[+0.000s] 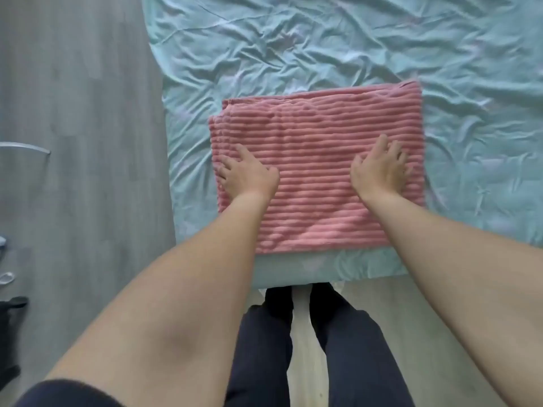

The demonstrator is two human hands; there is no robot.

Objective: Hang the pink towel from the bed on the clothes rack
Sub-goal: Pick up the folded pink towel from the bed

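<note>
Bed (323,39) runs off top and right edges; full extent unknown to me. Curved metal bar (25,148) at left edge cut off, can't identify it. Small pale objects (6,277) and dark item (11,306) at left edge too clipped to name. Underside of pink towel (317,160) hidden.

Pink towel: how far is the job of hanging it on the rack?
Nothing looks done yet. The towel lies folded on the bed. In hand: the left hand and the right hand both rest on top of it, fingers fairly flat, near its two sides. Left to do: grip it, lift it and hang it on the rack, which is not clearly in view.
</note>
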